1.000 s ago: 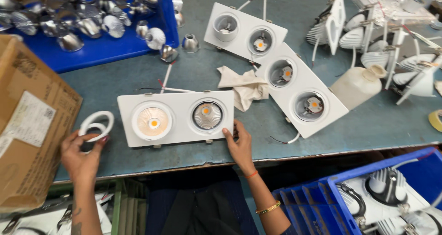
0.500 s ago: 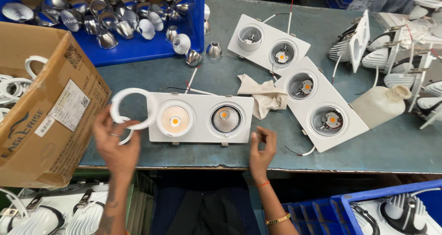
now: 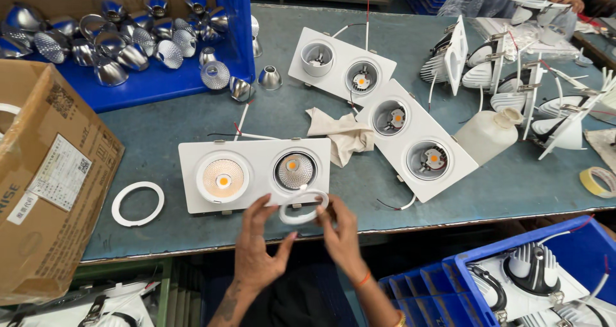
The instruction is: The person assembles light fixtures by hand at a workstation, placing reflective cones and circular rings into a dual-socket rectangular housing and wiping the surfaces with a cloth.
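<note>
1. So there's a white trim ring [image 3: 303,207] held low in the middle of the frame, right at the front edge of the desk [image 3: 192,122], just below the right-hand lamp opening of the white twin downlight housing [image 3: 254,174].
2. Both hands are on it: the left hand [image 3: 260,250] has its fingers pinched on the ring's left side, the right hand [image 3: 342,236] has its fingers closed on the right side.
3. The left socket of that housing glows warm, with a ring already around it; the right one shows a faceted reflector.
4. A second white ring [image 3: 137,203] lies flat on the desk, left of the housing.
5. A crumpled cloth [image 3: 339,132] sits just right of the housing, with two more twin housings [image 3: 385,102] running diagonally behind it.
6. Cardboard box [image 3: 48,179] at the left edge, blue tray of shiny reflectors [image 3: 128,35] upper left, blue crate [image 3: 513,282] lower right.
</note>
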